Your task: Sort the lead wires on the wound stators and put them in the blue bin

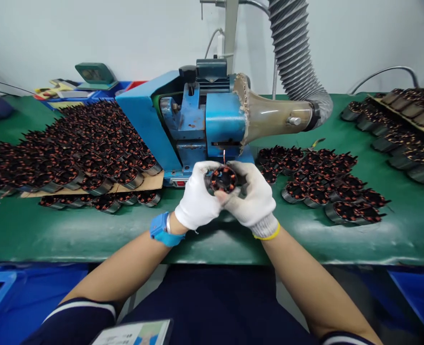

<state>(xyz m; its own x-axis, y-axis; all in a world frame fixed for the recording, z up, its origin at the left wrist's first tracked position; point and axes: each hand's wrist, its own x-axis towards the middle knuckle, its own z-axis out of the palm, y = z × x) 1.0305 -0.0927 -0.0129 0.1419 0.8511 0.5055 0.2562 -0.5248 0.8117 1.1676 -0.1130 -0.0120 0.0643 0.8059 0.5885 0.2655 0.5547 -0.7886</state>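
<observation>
**Left hand (200, 197) and right hand (252, 194) hold a round part (223, 180) by a blue machine (224, 115)**

Both hands wear white gloves. They are curled around the round part, one on each side, with the fingers bent in and closed on it. The round part is up in front of the blue machine, close to its low front edge. It has a dark middle, with orange-brown bits in a ring inside. A thin, shiny copper wire (224, 156) sticks up from its top side. The hands cover much of the rim, so it is hard to see just where each fingertip presses.

A blue band (164, 231) goes around the left wrist. The right glove has a yellow edge.

The blue machine sits on the green worktop (89, 242). A see-through cone (275, 115) joins its right side to a fat, bendy gray hose (293, 48).

On the left is a big pile (93, 139) of parts like the held one, with a flat brown board (152, 183) under many of them. A smaller bunch (320, 184) is right of the machine. More parts (406, 143) stand in rows at the far right.
</observation>
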